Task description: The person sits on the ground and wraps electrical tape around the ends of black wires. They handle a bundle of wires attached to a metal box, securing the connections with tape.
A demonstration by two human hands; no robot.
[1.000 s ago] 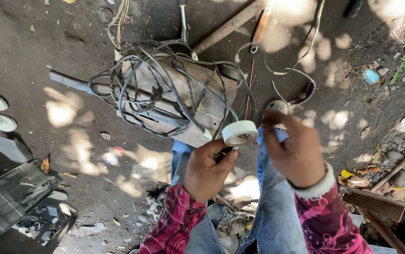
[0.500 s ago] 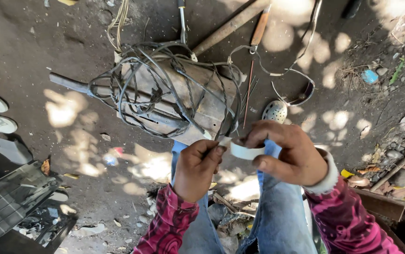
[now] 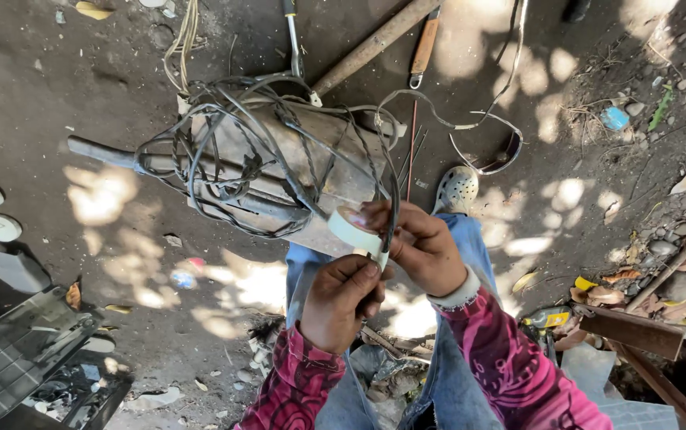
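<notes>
A: Head view, looking straight down. The left hand (image 3: 341,299) is clamped on a dark wire (image 3: 392,216), thumb pressed at the spot where white tape meets it.

B: And the right hand (image 3: 421,245)?

A: Closed around the tape roll (image 3: 352,227), which sits just above the left thumb, in front of the knees. A short white strip runs from roll to wire.

B: How far along does it look?

A: Early, by my reading: only a small patch of wire shows white, the roll looks nearly full, and the rest of the cable is bare.

B: Materials?

A: Smooth, glossy tape. Thin rubbery wires looped in a tangle over a dusty grey cylindrical motor (image 3: 279,171) with a shaft sticking out. Packed dirt ground (image 3: 80,95), dappled with sun. A perforated white shoe (image 3: 456,189), blue jeans, magenta patterned sleeves.
</notes>
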